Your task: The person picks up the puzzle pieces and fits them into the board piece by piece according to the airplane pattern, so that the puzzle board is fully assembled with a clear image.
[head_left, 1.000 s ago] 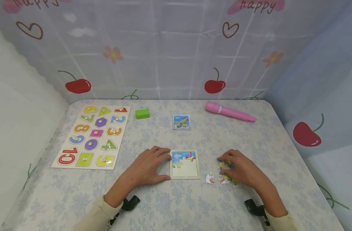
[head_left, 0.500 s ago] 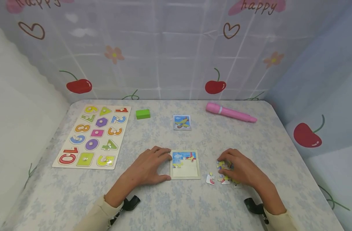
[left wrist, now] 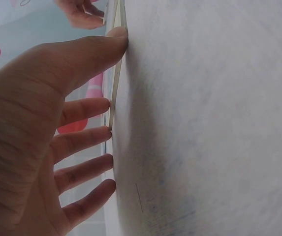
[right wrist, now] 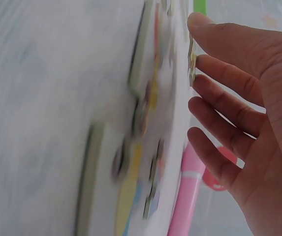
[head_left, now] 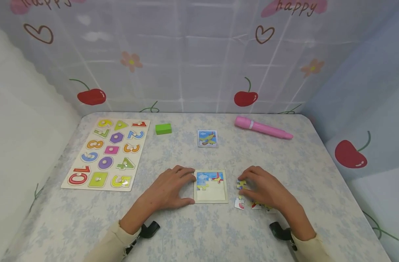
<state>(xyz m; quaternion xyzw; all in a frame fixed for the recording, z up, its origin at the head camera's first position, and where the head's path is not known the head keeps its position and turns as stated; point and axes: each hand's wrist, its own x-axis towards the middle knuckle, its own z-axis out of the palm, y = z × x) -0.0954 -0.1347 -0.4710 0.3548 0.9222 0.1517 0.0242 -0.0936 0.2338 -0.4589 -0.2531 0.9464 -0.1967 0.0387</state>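
Observation:
My left hand [head_left: 169, 189] rests at the left edge of a square jigsaw board [head_left: 216, 195], thumb and fingertips touching its rim. Several sky, plane and yellow pieces fill the board's upper and left parts; the lower right is bare. To the right of the board, my right hand [head_left: 265, 187] pinches a yellow-and-blue puzzle piece [head_left: 241, 185] between thumb and fingers. The same puzzle piece [right wrist: 192, 64] shows edge-on in the right wrist view. A white loose piece [head_left: 239, 203] with a red mark lies just below. More loose pieces [head_left: 256, 206] are partly hidden under the right hand.
A small plane picture card [head_left: 207, 139] lies behind the board. A green block [head_left: 163, 128] and a number-and-shape peg board [head_left: 111, 150] are at the left. A pink stick-like thing [head_left: 263, 127] lies at the back right. Printed curtains stand around the table.
My right hand has moved left toward the board from the loose pieces, bringing the yellow-and-blue puzzle piece along. The left hand stays at the board's edge.

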